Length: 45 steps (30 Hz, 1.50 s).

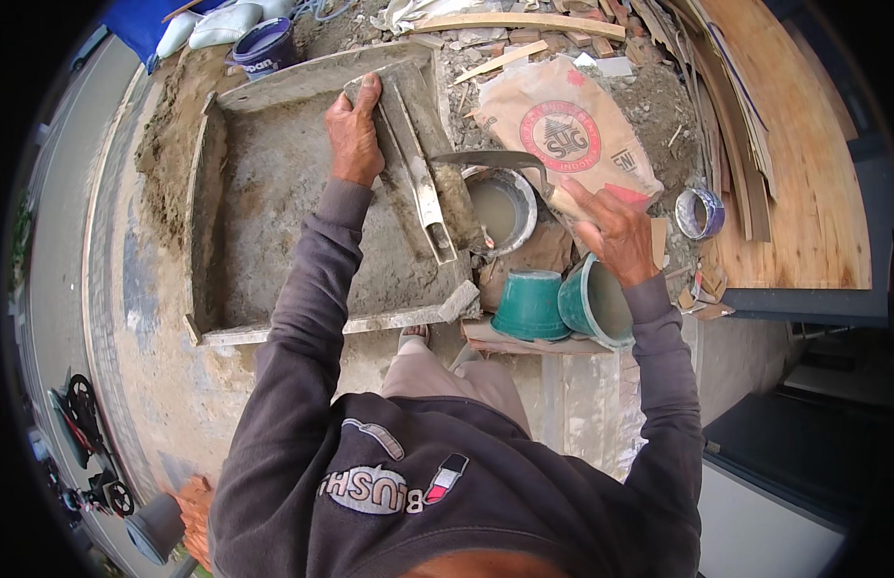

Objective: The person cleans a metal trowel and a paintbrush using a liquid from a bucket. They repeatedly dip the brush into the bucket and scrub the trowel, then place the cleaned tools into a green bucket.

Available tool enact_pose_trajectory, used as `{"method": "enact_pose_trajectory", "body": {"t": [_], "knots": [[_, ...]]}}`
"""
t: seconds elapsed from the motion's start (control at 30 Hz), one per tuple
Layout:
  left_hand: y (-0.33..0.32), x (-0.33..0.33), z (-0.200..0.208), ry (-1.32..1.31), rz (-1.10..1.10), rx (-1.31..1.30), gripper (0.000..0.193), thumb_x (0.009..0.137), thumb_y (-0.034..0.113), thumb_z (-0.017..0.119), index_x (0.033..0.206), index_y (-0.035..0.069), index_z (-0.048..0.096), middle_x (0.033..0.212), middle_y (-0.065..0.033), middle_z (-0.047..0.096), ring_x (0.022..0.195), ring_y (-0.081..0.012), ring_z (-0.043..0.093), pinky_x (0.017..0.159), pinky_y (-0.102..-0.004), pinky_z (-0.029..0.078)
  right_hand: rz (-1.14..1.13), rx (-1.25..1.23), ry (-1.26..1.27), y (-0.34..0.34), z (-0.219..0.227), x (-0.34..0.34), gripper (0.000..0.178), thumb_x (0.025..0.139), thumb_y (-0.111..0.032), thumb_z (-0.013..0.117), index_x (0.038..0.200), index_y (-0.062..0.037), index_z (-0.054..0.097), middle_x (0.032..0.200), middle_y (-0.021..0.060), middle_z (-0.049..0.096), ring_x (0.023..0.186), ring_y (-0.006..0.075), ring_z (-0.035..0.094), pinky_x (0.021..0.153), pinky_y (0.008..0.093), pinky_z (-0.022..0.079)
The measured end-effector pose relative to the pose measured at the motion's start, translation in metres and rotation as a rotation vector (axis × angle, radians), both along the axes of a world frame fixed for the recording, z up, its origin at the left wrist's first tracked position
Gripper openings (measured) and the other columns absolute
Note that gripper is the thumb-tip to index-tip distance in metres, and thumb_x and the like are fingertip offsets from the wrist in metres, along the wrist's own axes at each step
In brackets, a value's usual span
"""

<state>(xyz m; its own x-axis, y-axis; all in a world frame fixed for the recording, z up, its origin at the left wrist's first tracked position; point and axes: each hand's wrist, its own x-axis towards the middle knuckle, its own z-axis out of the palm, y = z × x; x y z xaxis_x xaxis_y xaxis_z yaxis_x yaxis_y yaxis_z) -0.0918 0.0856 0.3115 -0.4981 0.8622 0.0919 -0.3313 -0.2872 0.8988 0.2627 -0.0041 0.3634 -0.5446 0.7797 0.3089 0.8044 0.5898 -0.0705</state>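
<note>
My left hand (355, 135) is closed on the far end of a long, mortar-smeared flat board (408, 106) with a metal channel (423, 197) running along it. This board slants over the right side of a shallow wooden mortar trough (264, 334), whose bottom is coated in grey cement. My right hand (616, 226) is wrapped round the wooden handle of a trowel (490, 158). The trowel's dark blade points left, its tip by the board's right edge; whether they touch I cannot tell. Below the blade stands a bucket of murky water (500, 207).
A brown paper cement sack (563, 135) lies on rubble right of the trough. Near me are an upturned green bucket (531, 306) and a tilted green bucket (601, 303). A purple bucket (264, 46) stands far left, a small paint tin (699, 213) right, beside plywood (803, 144).
</note>
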Motion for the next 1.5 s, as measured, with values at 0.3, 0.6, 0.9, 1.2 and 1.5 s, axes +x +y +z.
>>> {"method": "enact_pose_trajectory", "body": {"t": [0.3,0.6,0.9,1.2,1.5], "knots": [[0.014,-0.008,-0.002,0.205,0.104,0.057,0.050,0.090,0.039,0.076,0.066,0.010,0.044,0.069,0.0060,0.038,0.066,-0.0066,0.033,0.055,-0.0296,0.032,0.001,0.014,-0.050,-0.015,-0.006,0.013,0.069,0.075,-0.014,0.072,0.140,-0.0306,0.056,0.076,0.0052,0.053,0.064,0.0251,0.062,0.056,0.0391,0.050],[0.029,-0.002,0.015,0.125,0.141,0.149,0.047,0.090,0.035,0.077,0.067,0.013,0.043,0.067,0.0076,0.041,0.063,-0.0050,0.034,0.053,-0.0273,0.031,0.048,-0.062,-0.152,-0.020,-0.027,0.044,0.072,0.076,-0.015,0.073,0.143,-0.0306,0.052,0.081,0.0058,0.055,0.066,0.0263,0.063,0.057,0.0398,0.052],[0.034,-0.007,0.009,0.028,0.115,0.151,0.033,0.089,0.034,0.078,0.084,0.006,0.062,0.080,0.0029,0.060,0.069,-0.0070,0.051,0.063,-0.0273,0.046,0.018,-0.063,-0.093,-0.018,-0.034,0.045,0.071,0.075,-0.014,0.072,0.142,-0.0298,0.054,0.080,0.0060,0.055,0.066,0.0262,0.063,0.057,0.0410,0.052],[0.027,-0.016,0.008,-0.032,0.154,0.175,0.032,0.091,0.032,0.077,0.087,0.004,0.064,0.083,-0.0013,0.066,0.071,-0.0093,0.059,0.065,-0.0288,0.051,-0.027,-0.062,-0.028,-0.021,-0.042,0.045,0.069,0.076,-0.015,0.073,0.141,-0.0285,0.055,0.082,0.0067,0.057,0.066,0.0271,0.063,0.058,0.0404,0.052],[0.016,-0.048,0.010,-0.150,0.254,0.138,0.038,0.088,0.035,0.079,0.093,0.003,0.061,0.091,-0.0075,0.068,0.077,-0.0167,0.066,0.070,-0.0347,0.055,-0.145,-0.120,0.162,-0.042,-0.066,0.058,0.064,0.076,-0.013,0.070,0.137,-0.0268,0.060,0.081,0.0103,0.061,0.068,0.0283,0.064,0.061,0.0415,0.051]]}}
